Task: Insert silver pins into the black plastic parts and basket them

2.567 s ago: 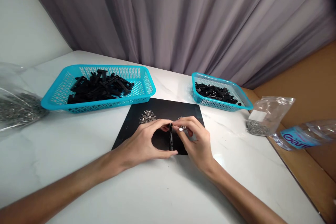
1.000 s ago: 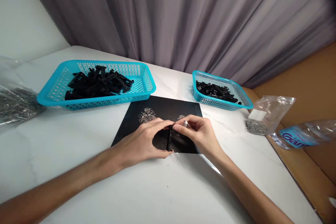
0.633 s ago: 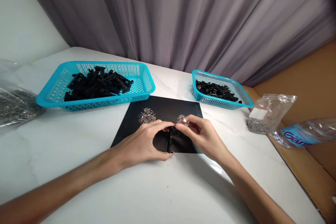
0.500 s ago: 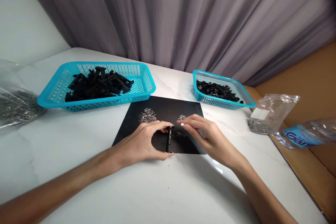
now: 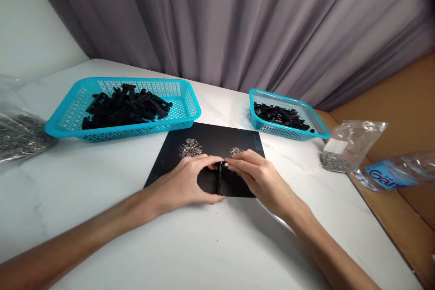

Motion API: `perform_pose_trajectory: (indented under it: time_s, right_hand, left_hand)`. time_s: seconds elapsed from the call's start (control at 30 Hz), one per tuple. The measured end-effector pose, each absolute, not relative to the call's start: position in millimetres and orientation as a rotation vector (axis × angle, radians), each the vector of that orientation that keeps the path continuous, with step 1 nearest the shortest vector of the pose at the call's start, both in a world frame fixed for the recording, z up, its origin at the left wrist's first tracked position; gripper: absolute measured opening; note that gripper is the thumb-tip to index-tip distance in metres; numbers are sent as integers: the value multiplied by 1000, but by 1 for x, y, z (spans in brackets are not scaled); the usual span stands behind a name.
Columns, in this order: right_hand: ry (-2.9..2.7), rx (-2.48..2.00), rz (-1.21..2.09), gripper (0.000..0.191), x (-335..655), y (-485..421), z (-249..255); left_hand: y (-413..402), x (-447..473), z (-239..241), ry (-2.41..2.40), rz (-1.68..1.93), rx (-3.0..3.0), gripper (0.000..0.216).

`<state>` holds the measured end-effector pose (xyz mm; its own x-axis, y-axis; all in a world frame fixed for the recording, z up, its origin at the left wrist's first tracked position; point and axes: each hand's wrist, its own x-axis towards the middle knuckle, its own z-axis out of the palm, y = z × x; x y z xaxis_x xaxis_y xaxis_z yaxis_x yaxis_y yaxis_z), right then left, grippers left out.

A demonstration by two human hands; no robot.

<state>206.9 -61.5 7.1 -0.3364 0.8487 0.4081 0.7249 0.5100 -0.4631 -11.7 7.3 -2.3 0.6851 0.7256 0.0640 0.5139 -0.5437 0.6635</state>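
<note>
Between the thumb and fingers of my left hand (image 5: 185, 180) stands a narrow black plastic part (image 5: 219, 180), gripped at its two ends. My right hand (image 5: 256, 174) is closed in a pinch at the far end of that part; whatever its fingertips hold is too small to make out. Both hands are over a black mat (image 5: 217, 133). On the mat lie a pile of small metal pins (image 5: 190, 148) to the left and a smaller pile of metal pieces (image 5: 235, 151) beside my right fingers.
A blue basket (image 5: 195, 111) of black plastic parts stands at the left, a smaller blue basket (image 5: 288, 133) at the right. Clear bags of metal pieces lie at far left (image 5: 23, 138) and right (image 5: 336, 161). A plastic bottle (image 5: 390, 174) lies by the table's right edge.
My right hand has moved left, bringing its fingertips from beside the black plastic part to its far end. My left hand keeps its grip in nearly the same place.
</note>
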Motion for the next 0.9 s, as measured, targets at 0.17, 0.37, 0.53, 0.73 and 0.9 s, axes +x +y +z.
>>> perform_pose_trajectory:
  time_s: [0.17,0.37,0.53,0.73,0.9]
  right_hand:
    - [-2214,-1356,155,35,202,-66,4]
    - [-2289,-1370,-27,40,196,-67,3]
    - [-2386,-1370,-234,40,192,-69,3]
    - [-2125,-1352,51,24,197,-61,6]
    - [-2029,-1431,130,23,190,-50,-3]
  left_hand:
    - [5,-10,-1,907,495,2277,63]
    - [5,-9,-1,856,513,2274,61]
    - [3,-6,-4,836,541,2280,62]
    - [15,-14,5,865,612,2261,61]
    - [45,-31,23,881,924,1982,60]
